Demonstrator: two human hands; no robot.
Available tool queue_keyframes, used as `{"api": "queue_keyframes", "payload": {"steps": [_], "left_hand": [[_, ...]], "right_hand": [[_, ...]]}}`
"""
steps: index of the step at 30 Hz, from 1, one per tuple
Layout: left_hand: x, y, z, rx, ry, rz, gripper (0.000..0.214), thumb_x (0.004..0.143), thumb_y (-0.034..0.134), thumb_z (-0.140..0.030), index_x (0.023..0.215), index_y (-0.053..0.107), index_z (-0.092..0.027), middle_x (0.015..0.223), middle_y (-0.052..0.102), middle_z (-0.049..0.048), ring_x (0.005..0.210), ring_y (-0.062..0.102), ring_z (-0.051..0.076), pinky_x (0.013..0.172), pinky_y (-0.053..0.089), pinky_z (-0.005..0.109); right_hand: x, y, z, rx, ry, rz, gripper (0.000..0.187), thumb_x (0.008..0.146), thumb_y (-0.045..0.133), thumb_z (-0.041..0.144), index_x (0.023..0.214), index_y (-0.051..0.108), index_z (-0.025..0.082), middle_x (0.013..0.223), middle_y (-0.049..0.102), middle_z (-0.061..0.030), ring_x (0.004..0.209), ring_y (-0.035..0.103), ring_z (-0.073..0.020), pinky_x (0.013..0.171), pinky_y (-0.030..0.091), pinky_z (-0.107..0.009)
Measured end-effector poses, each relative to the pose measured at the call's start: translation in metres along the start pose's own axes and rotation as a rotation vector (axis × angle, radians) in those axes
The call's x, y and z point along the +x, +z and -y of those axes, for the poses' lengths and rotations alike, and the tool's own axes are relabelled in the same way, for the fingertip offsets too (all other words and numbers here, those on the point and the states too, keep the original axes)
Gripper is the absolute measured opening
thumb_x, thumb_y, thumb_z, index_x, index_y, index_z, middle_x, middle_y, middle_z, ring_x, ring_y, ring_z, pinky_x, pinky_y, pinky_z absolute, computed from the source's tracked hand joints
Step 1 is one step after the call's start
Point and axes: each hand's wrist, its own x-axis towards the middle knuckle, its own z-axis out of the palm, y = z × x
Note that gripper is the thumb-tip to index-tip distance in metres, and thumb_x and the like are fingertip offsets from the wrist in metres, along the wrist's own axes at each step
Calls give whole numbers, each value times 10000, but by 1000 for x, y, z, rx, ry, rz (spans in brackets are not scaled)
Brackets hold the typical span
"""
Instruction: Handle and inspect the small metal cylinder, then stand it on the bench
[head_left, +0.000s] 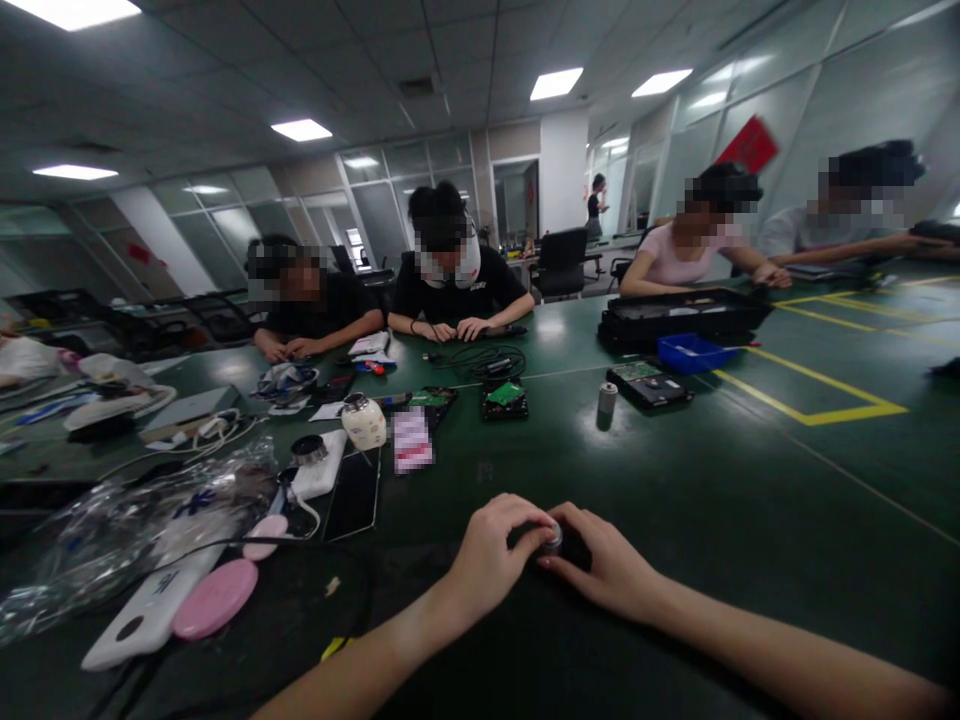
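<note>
Close in front of me on the dark green tabletop, a small silvery round metal piece sits between my two hands. My left hand closes thumb and fingers on its left side. From the other side, the curved thumb and fingers of my right hand close around it. Most of the piece is hidden behind the fingers, so its full shape cannot be made out. Farther off stands an upright silvery cylinder, like a battery cell, apart from both hands.
Left of me lie a black phone, a white device, a pink disc, cables and clear plastic wrap. Circuit-board devices, a blue tray and a black case stand ahead. Several people sit across the table.
</note>
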Motion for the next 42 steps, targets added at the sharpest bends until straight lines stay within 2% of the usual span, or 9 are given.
{"api": "queue_keyframes", "payload": {"steps": [13,17,20,25,27,31,35,38,42], "left_hand": [[6,-5,-3,113,51,58,164,852,647,-211,983,742,-241,988,645,55,981,556,210,858,463,334],[15,-5,-5,131,43,82,94,785,738,-282,872,770,-262,858,674,35,928,556,218,804,462,335],[18,-4,-4,111,-37,64,74,757,762,-262,831,769,-257,798,688,25,852,582,216,738,471,326],[13,-5,-3,-6,41,106,245,808,657,-114,998,709,-259,1026,706,9,960,610,196,881,452,338],[12,-6,-2,13,54,62,330,779,686,-123,1077,670,-262,1058,697,13,1001,595,209,892,441,349],[12,-5,4,99,-15,-53,374,695,801,-266,1044,666,-253,885,732,0,929,607,238,842,432,375],[10,-4,5,69,26,-33,151,755,733,-196,894,694,-240,1025,721,-3,875,636,194,829,445,342],[7,-3,3,67,66,-14,174,761,720,-178,918,694,-250,1096,706,0,993,619,212,884,430,359],[7,0,3,75,14,-46,223,703,800,-266,894,686,-244,1064,723,11,1018,617,244,919,409,409]], "right_hand": [[0,3,-2,-5,-10,-10,249,844,628,297,1043,515,196,961,612,-50,859,581,-205,772,459,-334],[1,2,0,-3,6,0,224,852,621,301,1020,517,196,951,607,-50,853,582,-202,763,467,-337],[0,3,-3,-17,11,7,220,856,617,331,1002,521,198,940,609,-50,841,586,-205,751,475,-341],[-2,7,-12,-42,3,-30,399,846,627,396,1149,490,176,1053,614,-108,934,593,-247,824,477,-396],[-2,7,-11,-16,-15,-32,392,849,627,376,1161,488,184,1068,617,-102,944,596,-241,832,474,-388],[0,2,-4,13,-34,-10,282,849,632,321,1083,522,210,995,630,-52,889,597,-210,792,468,-345],[1,1,-4,0,-24,-9,286,843,640,317,1078,519,208,985,623,-51,872,585,-207,778,457,-337],[0,4,-7,-11,-25,-13,279,844,633,304,1074,514,200,966,616,-54,851,578,-205,758,453,-330],[0,4,-7,-5,-34,-16,254,851,626,308,1055,518,203,957,617,-47,848,578,-198,759,450,-324]]}}
